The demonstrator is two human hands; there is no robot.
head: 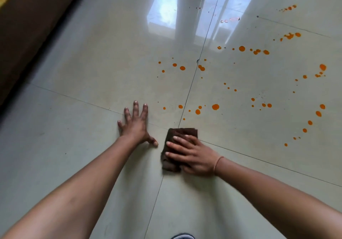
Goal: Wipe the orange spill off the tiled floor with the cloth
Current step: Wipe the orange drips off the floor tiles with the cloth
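Orange drops of the spill (215, 107) lie scattered over the glossy pale floor tiles (92, 68), from the middle of the view out to the right and far right. A folded dark brown cloth (182, 132) rests on the floor just short of the nearest drops. My right hand (188, 152) lies flat on the cloth, fingers pointing left, pressing it down and hiding its near right part. My left hand (136, 125) is spread flat on the bare tile to the left of the cloth, holding nothing.
A dark brown skirting or furniture base (31, 28) runs diagonally along the upper left. Window light glares on the tiles at the top centre (194, 11). A dark shoe tip (182, 236) shows at the bottom edge.
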